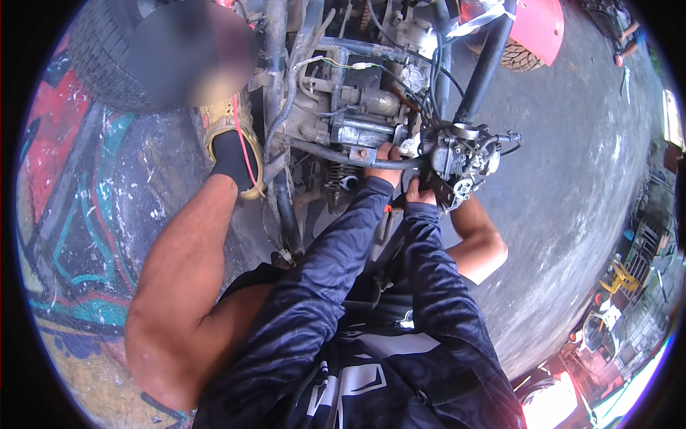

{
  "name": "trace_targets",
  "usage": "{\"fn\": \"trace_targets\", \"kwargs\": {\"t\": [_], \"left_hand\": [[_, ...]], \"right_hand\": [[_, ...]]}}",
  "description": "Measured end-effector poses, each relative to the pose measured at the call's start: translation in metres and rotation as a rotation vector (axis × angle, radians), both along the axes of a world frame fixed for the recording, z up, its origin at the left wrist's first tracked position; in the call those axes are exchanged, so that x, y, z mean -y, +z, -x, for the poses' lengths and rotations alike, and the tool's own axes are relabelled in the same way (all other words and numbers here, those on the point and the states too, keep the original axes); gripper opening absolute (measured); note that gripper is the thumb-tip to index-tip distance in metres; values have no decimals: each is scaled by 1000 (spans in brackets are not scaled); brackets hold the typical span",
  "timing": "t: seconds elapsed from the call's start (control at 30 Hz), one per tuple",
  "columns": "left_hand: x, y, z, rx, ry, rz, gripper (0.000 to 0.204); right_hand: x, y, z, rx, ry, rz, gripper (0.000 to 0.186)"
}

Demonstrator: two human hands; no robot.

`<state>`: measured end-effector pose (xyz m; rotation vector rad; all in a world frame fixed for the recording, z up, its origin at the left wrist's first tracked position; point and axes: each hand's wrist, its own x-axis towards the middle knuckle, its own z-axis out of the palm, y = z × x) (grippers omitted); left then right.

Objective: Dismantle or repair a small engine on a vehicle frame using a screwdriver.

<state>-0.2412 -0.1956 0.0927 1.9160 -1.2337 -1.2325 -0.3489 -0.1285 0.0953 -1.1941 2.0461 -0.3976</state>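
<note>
Since the left hand (384,174) and right hand (421,194) are by the carburetor (451,159), work seems unfinished. What's done or gripped, I can't tell.

And there on the left, red and teal paint (93,236) splashes the ground; out right, grey floor (572,193) sweeps toward clutter (647,243) around a yellow object (620,277)!

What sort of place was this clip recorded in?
Probably a vehicle repair workshop or yard: a black tubular metal vehicle frame with its grey metal engine exposed, a black treaded rubber tyre at upper left, and a scuffed grey floor with assorted clutter at its right edge.
</note>
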Motion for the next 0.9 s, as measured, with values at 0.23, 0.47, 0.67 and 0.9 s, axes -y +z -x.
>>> {"fn": "trace_targets", "kwargs": {"t": [0.23, 0.47, 0.67, 0.9], "left_hand": [[-2, -8, 0, 0, 29, 86, 22], [11, 13, -3, -1, -62, -19, 21], [18, 10, -6, -5, -104, 26, 23], [25, -3, -2, 85, -83, 22, 22]], "right_hand": [[-1, -7, -6, 127, -276, 214, 37], [-5, -14, 3, 125, -247, 105, 42], [3, 17, -16, 260, -401, 194, 41], [-6, 0, -1, 150, -277, 175, 39]]}}
